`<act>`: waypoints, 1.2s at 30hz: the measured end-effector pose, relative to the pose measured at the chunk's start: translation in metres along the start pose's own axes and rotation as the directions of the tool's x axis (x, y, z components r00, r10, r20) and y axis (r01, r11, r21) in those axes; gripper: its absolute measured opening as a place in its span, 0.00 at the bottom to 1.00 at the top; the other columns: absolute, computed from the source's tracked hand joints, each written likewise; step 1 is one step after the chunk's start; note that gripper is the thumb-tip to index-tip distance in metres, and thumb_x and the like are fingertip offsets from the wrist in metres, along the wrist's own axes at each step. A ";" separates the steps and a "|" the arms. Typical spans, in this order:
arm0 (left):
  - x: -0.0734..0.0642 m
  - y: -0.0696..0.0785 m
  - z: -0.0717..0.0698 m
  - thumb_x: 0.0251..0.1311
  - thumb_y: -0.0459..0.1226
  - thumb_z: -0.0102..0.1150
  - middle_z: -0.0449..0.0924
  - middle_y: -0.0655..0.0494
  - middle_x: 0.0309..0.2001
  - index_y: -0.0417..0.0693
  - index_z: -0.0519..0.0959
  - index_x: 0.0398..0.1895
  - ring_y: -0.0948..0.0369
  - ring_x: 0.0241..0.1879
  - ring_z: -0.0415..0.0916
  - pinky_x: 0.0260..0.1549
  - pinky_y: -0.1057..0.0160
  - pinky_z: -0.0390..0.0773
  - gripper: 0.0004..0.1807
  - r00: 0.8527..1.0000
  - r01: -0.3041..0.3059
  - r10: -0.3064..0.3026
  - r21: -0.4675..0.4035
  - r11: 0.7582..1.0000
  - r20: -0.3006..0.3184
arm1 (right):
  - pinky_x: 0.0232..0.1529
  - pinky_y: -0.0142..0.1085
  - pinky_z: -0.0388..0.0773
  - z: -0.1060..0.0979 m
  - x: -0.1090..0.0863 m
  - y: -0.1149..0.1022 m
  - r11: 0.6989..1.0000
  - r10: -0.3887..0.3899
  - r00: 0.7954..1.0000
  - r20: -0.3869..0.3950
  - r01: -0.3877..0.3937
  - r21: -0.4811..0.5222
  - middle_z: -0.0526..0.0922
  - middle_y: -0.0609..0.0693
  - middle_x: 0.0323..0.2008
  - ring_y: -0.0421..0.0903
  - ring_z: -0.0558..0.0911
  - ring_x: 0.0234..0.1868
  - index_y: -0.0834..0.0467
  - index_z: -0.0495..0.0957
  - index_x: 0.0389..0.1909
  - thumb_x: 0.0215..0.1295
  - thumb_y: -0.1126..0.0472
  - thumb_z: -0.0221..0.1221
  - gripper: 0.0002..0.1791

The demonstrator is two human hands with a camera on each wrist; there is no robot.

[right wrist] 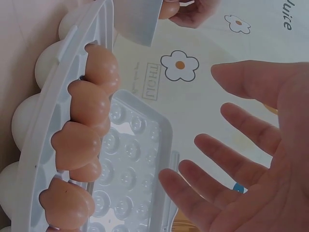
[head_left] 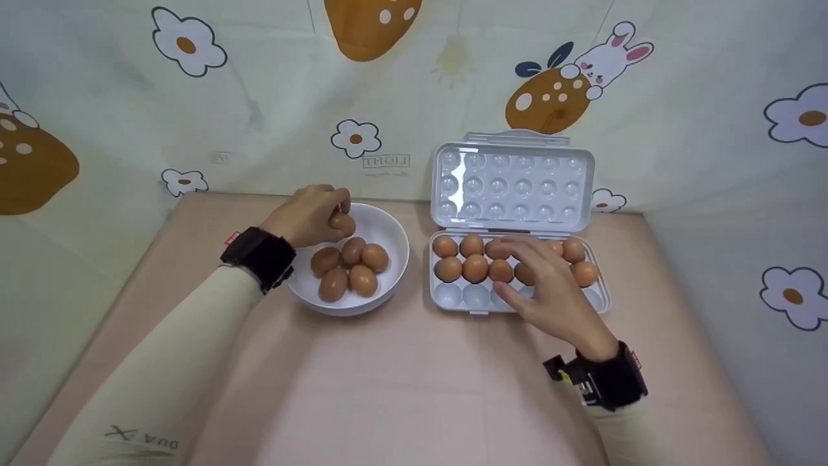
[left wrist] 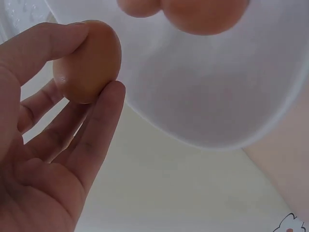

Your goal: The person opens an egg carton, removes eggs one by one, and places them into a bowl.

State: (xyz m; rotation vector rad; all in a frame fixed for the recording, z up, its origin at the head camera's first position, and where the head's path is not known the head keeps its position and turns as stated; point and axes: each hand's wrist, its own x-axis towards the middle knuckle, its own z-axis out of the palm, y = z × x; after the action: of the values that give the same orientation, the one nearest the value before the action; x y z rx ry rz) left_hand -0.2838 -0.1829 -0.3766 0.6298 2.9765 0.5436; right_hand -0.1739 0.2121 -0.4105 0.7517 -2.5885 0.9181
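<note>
While the left hand (head_left: 309, 215) pinches one egg (head_left: 343, 224), others (head_left: 363, 280) lie nearby.

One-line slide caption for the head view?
Left hand pinches an egg at a bowl of eggs; right hand open over a part-filled egg box.

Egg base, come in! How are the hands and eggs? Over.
Left hand pinching an egg at the white bowl; five more inside. Right hand empty, over the egg carton. Lid up; hand partly blocks front cups.
</note>
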 end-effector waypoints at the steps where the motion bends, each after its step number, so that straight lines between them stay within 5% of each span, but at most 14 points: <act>1: 0.000 -0.001 0.001 0.59 0.28 0.71 0.80 0.46 0.43 0.42 0.81 0.50 0.49 0.43 0.75 0.44 0.53 0.79 0.16 1.000 0.010 -0.010 0.006 1.000 0.010 | 0.73 0.49 0.70 0.000 0.000 0.000 1.000 0.000 1.000 0.000 0.000 -0.001 0.80 0.47 0.65 0.45 0.74 0.70 0.53 0.79 0.67 0.63 0.63 0.74 0.30; 12: 0.001 -0.008 0.009 0.59 0.28 0.65 0.79 0.45 0.39 0.39 0.80 0.45 0.49 0.41 0.76 0.42 0.53 0.78 0.11 0.999 0.017 -0.019 0.025 1.000 0.048 | 0.73 0.47 0.69 0.003 0.000 0.005 0.998 -0.068 0.997 -0.026 0.067 -0.009 0.80 0.45 0.64 0.45 0.74 0.70 0.54 0.82 0.61 0.62 0.65 0.74 0.26; 29: 0.003 -0.006 0.016 0.59 0.27 0.63 0.80 0.44 0.34 0.37 0.82 0.38 0.49 0.37 0.77 0.37 0.55 0.77 0.05 0.998 0.038 -0.044 0.110 0.993 0.050 | 0.73 0.49 0.70 0.004 0.000 0.005 0.999 -0.053 0.999 -0.002 0.053 -0.001 0.79 0.46 0.66 0.46 0.73 0.71 0.54 0.83 0.60 0.62 0.66 0.74 0.25; 36: 0.002 -0.006 0.014 0.57 0.28 0.63 0.79 0.46 0.32 0.39 0.80 0.35 0.49 0.37 0.75 0.37 0.55 0.76 0.04 0.992 0.060 -0.071 0.104 0.993 0.106 | 0.71 0.50 0.71 0.004 0.000 0.006 0.998 -0.066 0.998 -0.009 0.066 0.010 0.80 0.48 0.66 0.49 0.74 0.70 0.56 0.83 0.59 0.60 0.67 0.74 0.25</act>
State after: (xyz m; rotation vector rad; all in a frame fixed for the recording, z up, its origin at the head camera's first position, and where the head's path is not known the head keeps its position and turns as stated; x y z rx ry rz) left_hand -0.2861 -0.1829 -0.3920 0.5479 2.9235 0.3447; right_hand -0.1777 0.2139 -0.4165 0.8292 -2.5373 0.9139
